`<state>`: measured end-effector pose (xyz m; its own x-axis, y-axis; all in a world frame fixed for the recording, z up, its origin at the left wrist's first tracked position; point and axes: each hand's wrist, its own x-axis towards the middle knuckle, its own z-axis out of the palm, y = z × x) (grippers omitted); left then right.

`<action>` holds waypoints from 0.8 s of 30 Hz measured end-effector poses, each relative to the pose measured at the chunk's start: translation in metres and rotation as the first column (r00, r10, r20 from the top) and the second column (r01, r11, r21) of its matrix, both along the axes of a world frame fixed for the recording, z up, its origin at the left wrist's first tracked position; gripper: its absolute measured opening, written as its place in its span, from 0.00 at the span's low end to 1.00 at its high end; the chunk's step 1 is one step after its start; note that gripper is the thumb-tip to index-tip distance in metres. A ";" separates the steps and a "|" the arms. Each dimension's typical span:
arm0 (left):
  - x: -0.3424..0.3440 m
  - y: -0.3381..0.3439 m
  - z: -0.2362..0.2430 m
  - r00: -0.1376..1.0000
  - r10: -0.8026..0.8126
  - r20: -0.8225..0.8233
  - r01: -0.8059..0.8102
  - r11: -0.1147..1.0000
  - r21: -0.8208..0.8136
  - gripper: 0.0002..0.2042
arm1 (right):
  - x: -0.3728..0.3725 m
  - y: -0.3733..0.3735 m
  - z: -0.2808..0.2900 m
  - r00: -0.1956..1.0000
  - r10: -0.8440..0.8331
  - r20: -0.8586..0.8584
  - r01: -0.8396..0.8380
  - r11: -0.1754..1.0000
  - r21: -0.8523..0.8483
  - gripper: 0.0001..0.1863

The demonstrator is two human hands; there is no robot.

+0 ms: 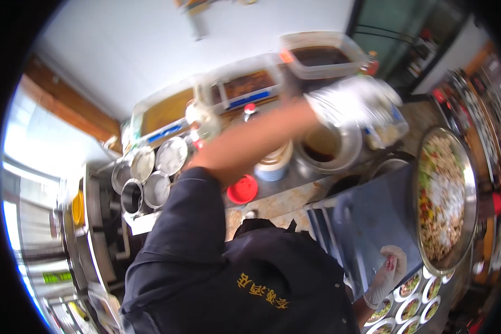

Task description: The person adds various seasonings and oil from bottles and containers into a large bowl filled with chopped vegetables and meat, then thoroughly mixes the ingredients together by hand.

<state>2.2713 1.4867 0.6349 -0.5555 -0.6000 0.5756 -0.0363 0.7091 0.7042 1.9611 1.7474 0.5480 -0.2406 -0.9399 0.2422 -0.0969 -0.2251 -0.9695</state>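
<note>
My left hand (353,104), in a white glove, is stretched across the counter to the right and smeared by motion, so its fingers do not show clearly. Just below it stands a metal bowl (348,158) with dark brown liquid. My right hand (385,279), also gloved, is at the lower right with its fingers curled; something small and reddish shows at them, too small to name. Close to that hand is a large steel basin (471,203) heaped with chopped food and white powder. A dark grey-blue surface (373,217) lies beside the basin.
Clear plastic tubs (295,72) of sauce stand along the wall. Several round metal containers (157,189) cluster at the left. A red lid (242,190) lies on the counter's near side. White plates of food (409,308) fill the lower right, and crowded shelves (484,122) stand far right.
</note>
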 end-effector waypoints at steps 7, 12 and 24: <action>0.431 0.168 -0.106 0.205 0.713 0.670 -0.904 0.401 -0.150 0.09 | 0.120 -0.038 0.002 0.954 0.278 -0.115 -0.279 0.960 0.012 0.11; 0.520 0.247 -0.305 0.209 0.274 0.939 -0.753 0.658 -0.024 0.21 | 0.189 -0.037 -0.011 0.925 0.362 -0.113 -0.355 0.932 0.076 0.11; 0.513 0.222 -0.384 0.139 0.190 0.972 -0.691 0.721 -0.042 0.09 | 0.269 -0.018 -0.001 0.903 0.337 -0.268 -0.261 0.924 0.280 0.11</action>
